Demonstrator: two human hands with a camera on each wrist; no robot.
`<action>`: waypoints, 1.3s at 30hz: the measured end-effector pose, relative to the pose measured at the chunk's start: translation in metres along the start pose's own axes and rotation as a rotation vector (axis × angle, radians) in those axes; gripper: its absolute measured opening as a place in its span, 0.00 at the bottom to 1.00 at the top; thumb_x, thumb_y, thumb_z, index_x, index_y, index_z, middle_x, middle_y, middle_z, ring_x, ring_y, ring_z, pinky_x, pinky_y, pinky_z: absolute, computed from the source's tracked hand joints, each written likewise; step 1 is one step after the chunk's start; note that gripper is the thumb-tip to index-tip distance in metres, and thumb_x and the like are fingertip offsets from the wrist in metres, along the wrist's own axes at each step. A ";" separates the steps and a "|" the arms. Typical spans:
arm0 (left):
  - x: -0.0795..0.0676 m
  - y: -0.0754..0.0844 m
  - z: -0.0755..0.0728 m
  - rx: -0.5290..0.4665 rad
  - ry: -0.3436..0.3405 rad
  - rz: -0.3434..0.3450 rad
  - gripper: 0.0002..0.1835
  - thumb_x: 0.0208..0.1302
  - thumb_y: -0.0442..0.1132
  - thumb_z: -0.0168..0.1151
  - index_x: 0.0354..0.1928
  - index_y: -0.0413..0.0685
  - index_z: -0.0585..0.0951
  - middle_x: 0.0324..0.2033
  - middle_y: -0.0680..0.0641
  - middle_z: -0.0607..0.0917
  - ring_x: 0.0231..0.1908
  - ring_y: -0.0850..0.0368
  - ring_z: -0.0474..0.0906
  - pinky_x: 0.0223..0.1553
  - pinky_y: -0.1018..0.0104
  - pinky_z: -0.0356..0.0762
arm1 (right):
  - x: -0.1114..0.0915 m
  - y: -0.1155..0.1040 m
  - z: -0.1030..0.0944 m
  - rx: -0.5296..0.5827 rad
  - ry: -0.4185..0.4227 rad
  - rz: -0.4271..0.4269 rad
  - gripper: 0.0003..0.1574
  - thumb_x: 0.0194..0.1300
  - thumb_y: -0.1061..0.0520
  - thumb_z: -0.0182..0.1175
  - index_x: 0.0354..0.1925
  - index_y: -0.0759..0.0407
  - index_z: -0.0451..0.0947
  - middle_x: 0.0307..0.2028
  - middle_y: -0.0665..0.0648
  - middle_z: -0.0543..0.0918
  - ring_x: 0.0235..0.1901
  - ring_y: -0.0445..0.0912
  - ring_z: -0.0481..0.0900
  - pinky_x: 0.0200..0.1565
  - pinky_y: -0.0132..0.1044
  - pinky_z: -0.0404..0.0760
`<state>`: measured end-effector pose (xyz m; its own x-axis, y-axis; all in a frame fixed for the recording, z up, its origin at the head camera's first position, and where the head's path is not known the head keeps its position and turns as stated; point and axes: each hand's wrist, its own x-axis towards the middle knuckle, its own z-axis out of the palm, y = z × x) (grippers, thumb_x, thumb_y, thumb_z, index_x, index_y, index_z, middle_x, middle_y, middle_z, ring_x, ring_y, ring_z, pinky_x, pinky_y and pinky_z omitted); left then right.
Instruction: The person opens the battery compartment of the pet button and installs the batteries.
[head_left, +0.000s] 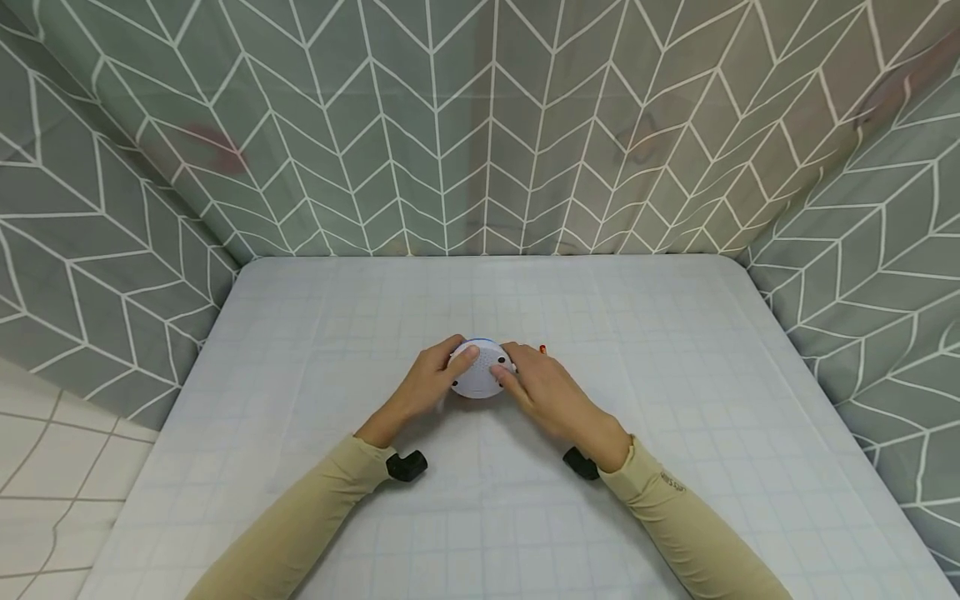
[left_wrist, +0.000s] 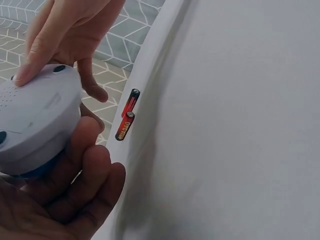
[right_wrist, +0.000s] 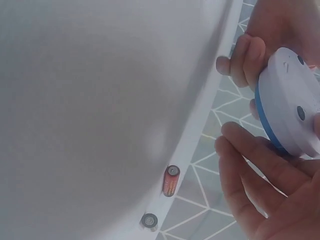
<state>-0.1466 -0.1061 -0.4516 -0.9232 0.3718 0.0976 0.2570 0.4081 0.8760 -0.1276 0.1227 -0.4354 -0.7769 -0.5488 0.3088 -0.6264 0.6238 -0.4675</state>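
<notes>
Between both hands is a round white device point(head_left: 474, 381) with a blue rim, small speaker-like holes and dark round feet on its upward face. My left hand point(head_left: 426, 385) grips its left side, the thumb on top and the fingers curled beneath, as the left wrist view shows. On the other side my right hand point(head_left: 553, 393) holds it, thumb pressed on the white face point(right_wrist: 287, 95) and fingers behind the blue edge. Just beyond the right hand lie two red-and-black batteries, one point(left_wrist: 131, 102) touching or overlapping the other point(left_wrist: 125, 127) in the left wrist view.
A white cloth with a faint grid covers the table point(head_left: 480, 517). Grey patterned curtains point(head_left: 465, 125) hang along the back and both sides. Pale floor tiles point(head_left: 60, 483) show at the lower left. Black wrist-worn pieces point(head_left: 407, 467) sit at the cuffs of the sleeves.
</notes>
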 end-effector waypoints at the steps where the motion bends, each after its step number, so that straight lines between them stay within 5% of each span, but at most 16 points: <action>1: 0.000 0.000 0.001 0.001 0.001 0.003 0.27 0.82 0.61 0.50 0.56 0.44 0.81 0.46 0.44 0.88 0.43 0.53 0.81 0.47 0.59 0.81 | 0.000 0.000 0.000 0.004 0.000 0.005 0.16 0.84 0.49 0.53 0.56 0.60 0.75 0.42 0.53 0.83 0.39 0.44 0.79 0.42 0.41 0.82; 11: -0.001 -0.003 0.009 -0.042 0.034 0.000 0.21 0.82 0.52 0.55 0.51 0.43 0.87 0.38 0.47 0.90 0.38 0.57 0.82 0.46 0.61 0.81 | 0.001 -0.001 0.000 -0.021 -0.001 0.037 0.13 0.84 0.50 0.53 0.45 0.58 0.74 0.31 0.50 0.76 0.31 0.43 0.73 0.34 0.37 0.76; 20: -0.001 -0.008 0.015 -0.183 0.037 -0.057 0.22 0.82 0.53 0.53 0.42 0.42 0.87 0.26 0.48 0.89 0.31 0.57 0.84 0.47 0.66 0.79 | 0.001 -0.001 0.001 -0.066 0.042 0.019 0.24 0.81 0.45 0.57 0.63 0.60 0.75 0.46 0.55 0.88 0.40 0.46 0.85 0.43 0.47 0.86; 26: -0.004 -0.008 0.020 -0.367 -0.049 -0.099 0.25 0.84 0.55 0.50 0.43 0.40 0.83 0.16 0.42 0.84 0.10 0.51 0.78 0.22 0.63 0.81 | 0.000 -0.005 0.000 -0.085 0.124 -0.025 0.39 0.71 0.44 0.69 0.69 0.64 0.71 0.59 0.61 0.85 0.54 0.53 0.87 0.53 0.50 0.86; 32: -0.004 -0.009 0.021 -0.437 -0.084 -0.141 0.29 0.84 0.59 0.47 0.41 0.39 0.81 0.15 0.41 0.82 0.08 0.53 0.75 0.12 0.59 0.77 | 0.001 -0.009 -0.002 -0.081 0.241 -0.171 0.36 0.63 0.51 0.77 0.62 0.66 0.77 0.58 0.61 0.84 0.59 0.53 0.83 0.58 0.48 0.85; 39: -0.004 -0.010 0.020 -0.421 -0.081 -0.169 0.31 0.83 0.60 0.47 0.38 0.38 0.81 0.15 0.41 0.82 0.08 0.53 0.75 0.13 0.60 0.77 | 0.003 -0.011 -0.003 -0.106 0.280 -0.264 0.21 0.59 0.52 0.80 0.45 0.60 0.84 0.48 0.56 0.84 0.53 0.50 0.81 0.48 0.41 0.86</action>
<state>-0.1393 -0.0952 -0.4699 -0.9124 0.4003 -0.0854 -0.0489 0.1005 0.9937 -0.1231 0.1161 -0.4266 -0.5662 -0.5346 0.6274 -0.7989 0.5433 -0.2580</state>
